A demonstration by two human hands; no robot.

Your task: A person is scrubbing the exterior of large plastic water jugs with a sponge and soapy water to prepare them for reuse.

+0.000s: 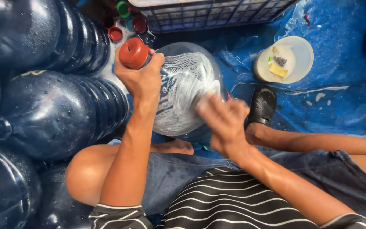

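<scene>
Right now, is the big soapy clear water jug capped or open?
Capped: a red round cap sits on the neck of the soapy clear water jug, gripped by the left hand.

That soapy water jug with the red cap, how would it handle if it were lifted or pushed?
The water jug is coated in suds, so probably slippery. Its round body looks apt to roll. The left hand grips its neck by the red cap, likely the surest hold.

Glossy wet blue plastic jugs (51, 114), soap-filmed clear plastic bottle (183, 93) with smooth red cap (133, 53), wrinkled blue tarpaulin (339, 97).
</scene>
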